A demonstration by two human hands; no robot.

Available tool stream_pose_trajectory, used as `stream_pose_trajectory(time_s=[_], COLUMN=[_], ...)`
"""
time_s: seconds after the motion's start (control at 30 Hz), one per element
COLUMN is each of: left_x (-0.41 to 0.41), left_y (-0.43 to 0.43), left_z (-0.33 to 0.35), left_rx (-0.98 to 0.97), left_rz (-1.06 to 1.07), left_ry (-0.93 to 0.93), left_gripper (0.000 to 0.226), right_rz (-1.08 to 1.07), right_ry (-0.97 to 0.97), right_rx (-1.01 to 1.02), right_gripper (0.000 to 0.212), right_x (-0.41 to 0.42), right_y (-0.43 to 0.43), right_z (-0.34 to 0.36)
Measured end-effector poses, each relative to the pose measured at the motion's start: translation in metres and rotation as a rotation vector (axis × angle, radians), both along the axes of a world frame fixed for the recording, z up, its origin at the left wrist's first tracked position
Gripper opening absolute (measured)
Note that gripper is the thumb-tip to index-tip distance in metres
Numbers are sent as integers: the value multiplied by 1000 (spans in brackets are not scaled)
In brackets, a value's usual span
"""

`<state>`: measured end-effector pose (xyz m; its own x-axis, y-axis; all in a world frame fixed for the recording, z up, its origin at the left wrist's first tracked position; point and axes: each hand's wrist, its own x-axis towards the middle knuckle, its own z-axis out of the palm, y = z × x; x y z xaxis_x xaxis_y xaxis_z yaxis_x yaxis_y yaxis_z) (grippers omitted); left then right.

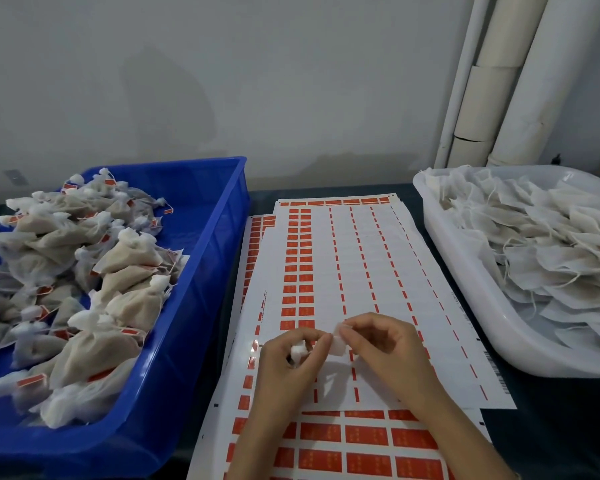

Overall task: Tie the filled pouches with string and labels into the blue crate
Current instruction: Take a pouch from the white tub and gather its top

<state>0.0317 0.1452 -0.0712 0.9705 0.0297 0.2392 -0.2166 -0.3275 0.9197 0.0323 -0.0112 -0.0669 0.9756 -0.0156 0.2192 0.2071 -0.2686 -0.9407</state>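
Label sheet point(326, 441) nearest. Left hand point(289, 358) curled round pouch point(298, 351); right hand point(378, 344) pinched white label point(338, 344) touching it — labelling step, probably. Next: fix label, then blue crate point(238, 216), left.

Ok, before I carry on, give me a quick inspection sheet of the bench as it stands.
Surface: dark table; label sheets spread across its middle, many red labels peeled off.
Job's things: blue crate on the left, heaped with tied pouches bearing red labels; white tub on the right, full of untied pouches with loose strings.
Clutter: nothing seen.
Grippers: left hand grips a white wad; right hand pinches a white tab; both are over the sheets.
Cables: nothing seen.
Surroundings: pale wall; white pipes at the rear right.
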Motion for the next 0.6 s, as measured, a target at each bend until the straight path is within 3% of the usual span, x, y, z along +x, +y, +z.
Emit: stream_pose_trajectory(time_s=[0.43,0.6], left_x=[2,2], left_y=[0,0], left_z=[2,3], left_rx=[-93,-107], left_rz=[154,175], left_ry=[125,161], left_gripper=[11,12], right_rz=[-50,-19], right_ry=[-275,-290], right_rx=[-148,-188], right_gripper=[14,17], right_x=[-5,-5], right_y=[7,7], right_z=[5,3])
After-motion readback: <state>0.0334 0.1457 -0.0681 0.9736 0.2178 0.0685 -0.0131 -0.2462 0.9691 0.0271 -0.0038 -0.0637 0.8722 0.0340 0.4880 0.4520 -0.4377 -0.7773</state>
